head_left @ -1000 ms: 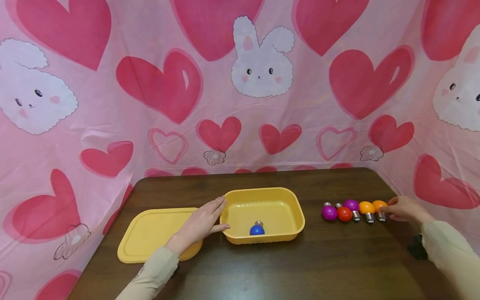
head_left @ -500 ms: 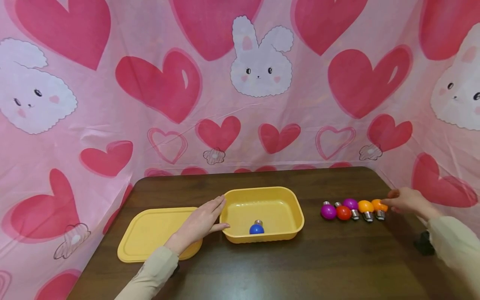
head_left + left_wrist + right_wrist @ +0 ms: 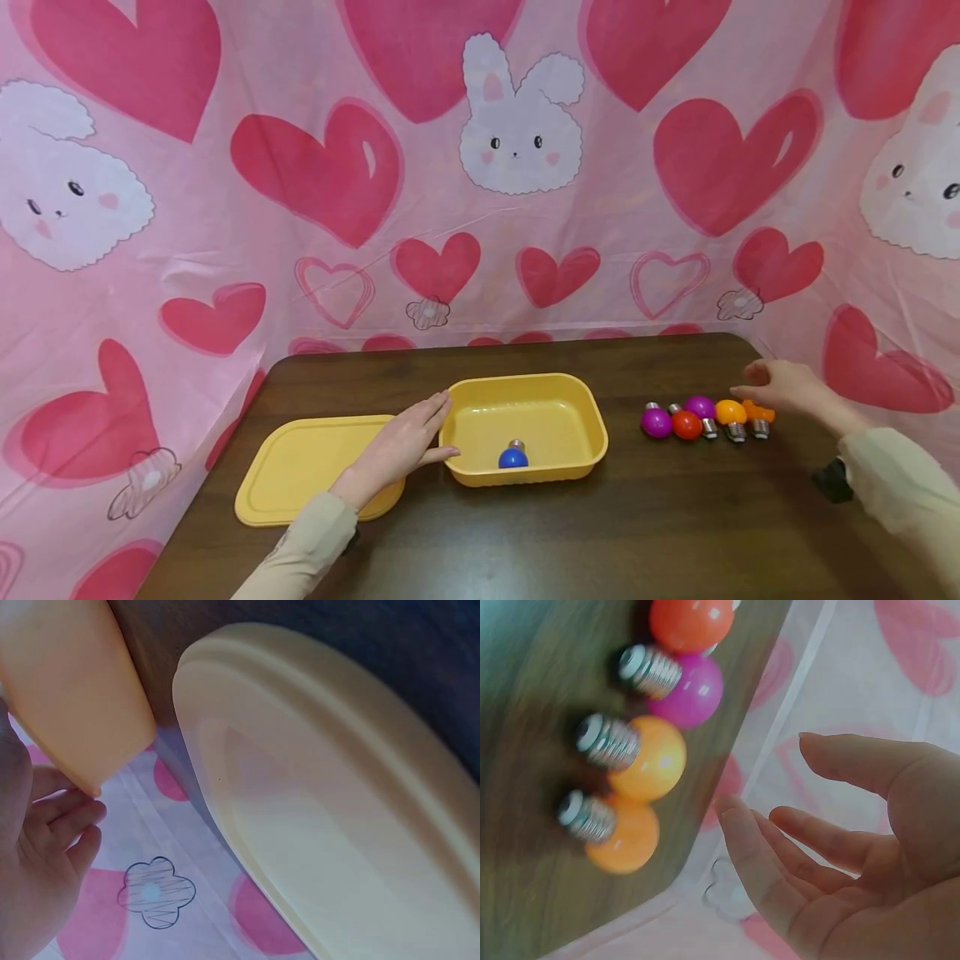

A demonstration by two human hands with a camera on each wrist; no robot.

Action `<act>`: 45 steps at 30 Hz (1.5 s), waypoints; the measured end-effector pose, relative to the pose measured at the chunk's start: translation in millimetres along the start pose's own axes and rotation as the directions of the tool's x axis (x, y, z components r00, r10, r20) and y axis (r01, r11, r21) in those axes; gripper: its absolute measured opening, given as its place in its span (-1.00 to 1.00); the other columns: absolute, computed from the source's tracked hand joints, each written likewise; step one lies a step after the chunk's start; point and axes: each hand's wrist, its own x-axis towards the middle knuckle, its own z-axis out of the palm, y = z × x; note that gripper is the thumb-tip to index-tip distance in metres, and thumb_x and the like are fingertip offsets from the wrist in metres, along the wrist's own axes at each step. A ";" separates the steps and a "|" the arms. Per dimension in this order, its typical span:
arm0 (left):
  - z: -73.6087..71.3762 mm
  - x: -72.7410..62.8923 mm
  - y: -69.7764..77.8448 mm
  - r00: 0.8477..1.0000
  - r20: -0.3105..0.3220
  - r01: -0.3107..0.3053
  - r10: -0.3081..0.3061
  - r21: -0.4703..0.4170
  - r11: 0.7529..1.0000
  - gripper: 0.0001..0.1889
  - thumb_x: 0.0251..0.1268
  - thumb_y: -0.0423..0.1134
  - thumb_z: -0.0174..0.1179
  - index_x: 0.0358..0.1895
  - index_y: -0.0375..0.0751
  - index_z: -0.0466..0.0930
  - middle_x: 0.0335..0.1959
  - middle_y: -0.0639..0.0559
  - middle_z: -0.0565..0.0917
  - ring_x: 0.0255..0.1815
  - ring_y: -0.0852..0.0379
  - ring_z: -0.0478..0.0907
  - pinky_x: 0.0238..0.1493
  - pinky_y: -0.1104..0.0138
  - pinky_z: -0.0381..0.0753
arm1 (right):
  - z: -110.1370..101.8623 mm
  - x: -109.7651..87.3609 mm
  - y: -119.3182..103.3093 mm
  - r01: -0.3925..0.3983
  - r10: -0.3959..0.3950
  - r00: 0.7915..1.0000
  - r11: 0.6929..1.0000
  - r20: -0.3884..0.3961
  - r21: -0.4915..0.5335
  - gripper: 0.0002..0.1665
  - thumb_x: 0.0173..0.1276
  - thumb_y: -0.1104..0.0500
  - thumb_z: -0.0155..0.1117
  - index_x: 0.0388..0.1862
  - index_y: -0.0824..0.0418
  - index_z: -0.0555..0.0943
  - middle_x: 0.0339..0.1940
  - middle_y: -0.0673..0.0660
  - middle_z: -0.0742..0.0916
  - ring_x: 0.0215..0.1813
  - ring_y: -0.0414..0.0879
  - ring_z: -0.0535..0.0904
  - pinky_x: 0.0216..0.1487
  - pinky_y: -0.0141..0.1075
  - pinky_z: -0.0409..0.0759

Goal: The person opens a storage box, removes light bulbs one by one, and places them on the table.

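Note:
My left hand (image 3: 405, 442), fingers extended, touches the left rim of a yellow plastic container (image 3: 525, 477). A blue light bulb (image 3: 513, 457) lies inside it near the front wall. To the right, my right hand (image 3: 795, 392) hovers just above and behind the end orange bulb (image 3: 759, 413), holding nothing; thumb and fingers stand apart in the right wrist view. That bulb is partly blurred in the head view. Beside it in a row lie another orange bulb (image 3: 730, 412), a purple bulb (image 3: 701, 407), a red bulb (image 3: 686, 425) and a second purple bulb (image 3: 657, 422).
A yellow lid (image 3: 315, 462) lies flat left of the container, partly behind the left forearm. The dark wooden table (image 3: 525, 542) is bordered by a pink cloth (image 3: 510, 233) with hearts and rabbits at the back and sides.
My right hand has shifted from beside the end orange bulb to slightly above and left, fingers apart. The left hand, container and blue bulb stay as they were.

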 end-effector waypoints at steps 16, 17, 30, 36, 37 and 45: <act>0.1 0.1 -0.3 1.000 -0.011 -0.007 0.007 -0.002 1.000 -0.13 0.27 0.26 0.19 0.44 -0.34 0.31 0.49 -0.18 0.37 0.47 -0.12 0.39 0.42 0.05 0.46 | 17.0 6.4 -65.2 0.162 -0.158 0.984 0.986 -0.084 0.038 -0.43 0.28 0.00 0.38 0.01 0.48 0.57 -0.14 0.41 0.75 -0.12 0.25 0.67 -0.06 0.14 0.68; 0.5 0.3 -0.6 1.000 -0.011 -0.006 0.006 -0.003 1.000 -0.13 0.27 0.26 0.19 0.44 -0.34 0.31 0.49 -0.18 0.36 0.47 -0.12 0.39 0.42 0.05 0.46 | 18.1 6.8 -68.7 0.164 -0.160 0.984 0.985 -0.080 0.046 -0.43 0.29 0.00 0.38 0.02 0.47 0.56 -0.12 0.41 0.75 -0.11 0.25 0.67 -0.06 0.14 0.69; 1.6 0.6 -1.5 1.000 -0.007 0.001 -0.001 0.000 1.000 -0.13 0.28 0.28 0.16 0.44 -0.33 0.32 0.50 -0.17 0.36 0.47 -0.12 0.39 0.42 0.05 0.45 | 31.1 13.4 -112.8 0.251 -0.247 0.968 0.962 -0.052 0.107 -0.43 0.30 -0.01 0.38 0.07 0.41 0.56 -0.10 0.31 0.76 -0.14 0.08 0.70 -0.06 0.03 0.73; 0.3 0.6 -1.0 1.000 -0.010 -0.001 0.001 -0.005 1.000 -0.13 0.27 0.27 0.17 0.44 -0.34 0.32 0.49 -0.18 0.36 0.47 -0.12 0.39 0.42 0.04 0.45 | 36.4 16.6 -130.6 0.298 -0.294 0.954 0.946 -0.050 0.130 -0.47 0.29 -0.01 0.39 0.05 0.37 0.58 -0.12 0.26 0.77 -0.12 0.06 0.70 -0.05 0.01 0.73; 0.0 0.6 -0.9 1.000 -0.008 0.000 0.000 -0.006 1.000 -0.13 0.27 0.27 0.18 0.44 -0.34 0.32 0.50 -0.18 0.36 0.47 -0.12 0.39 0.42 0.05 0.45 | 37.3 16.8 -134.3 0.303 -0.299 0.953 0.943 -0.048 0.137 -0.47 0.29 0.00 0.39 0.05 0.36 0.58 -0.11 0.25 0.77 -0.11 0.06 0.70 -0.04 0.00 0.73; 0.2 0.5 -0.8 1.000 -0.006 -0.002 0.002 -0.005 1.000 -0.13 0.26 0.26 0.19 0.44 -0.34 0.31 0.50 -0.18 0.36 0.47 -0.11 0.39 0.42 0.05 0.45 | 45.5 16.6 -162.3 0.389 -0.389 0.920 0.900 -0.039 0.199 -0.53 0.29 0.07 0.40 0.03 0.36 0.59 -0.12 0.26 0.77 -0.13 0.03 0.72 -0.07 -0.11 0.77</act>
